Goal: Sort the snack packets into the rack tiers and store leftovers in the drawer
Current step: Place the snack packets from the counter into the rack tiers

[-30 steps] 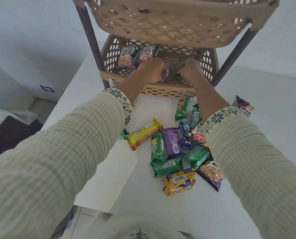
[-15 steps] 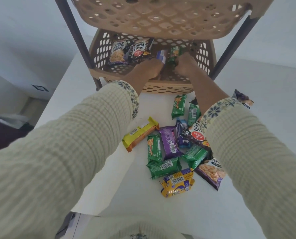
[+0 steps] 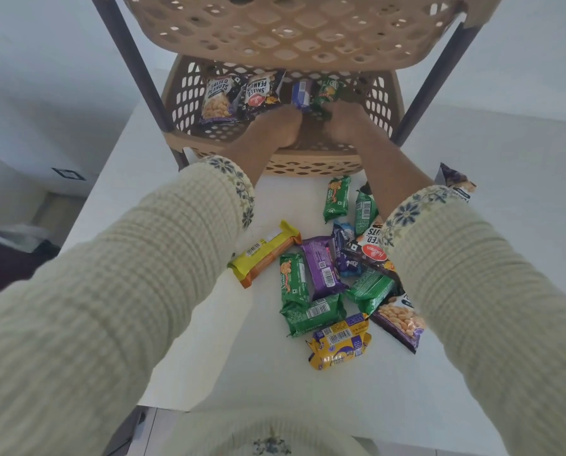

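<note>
Four snack packets stand in the lower tier point(image 3: 308, 166) of the rack: two salted peanut packets point(image 3: 217, 97), a blue packet point(image 3: 301, 93) and a green packet point(image 3: 329, 90), in a row against the rear wall. Both hands are inside this tier, backs toward the camera. The left hand point(image 3: 275, 130) meets the base of the blue packet and the right hand point(image 3: 344, 123) meets the base of the green packet. The fingertips are hidden, so a pinch or a spread cannot be told. The upper tier point(image 3: 291, 31) overhangs. The remaining packets lie in a pile on the white table point(image 3: 242, 357), among them a yellow bar point(image 3: 265, 253) and a purple packet point(image 3: 321, 266).
</note>
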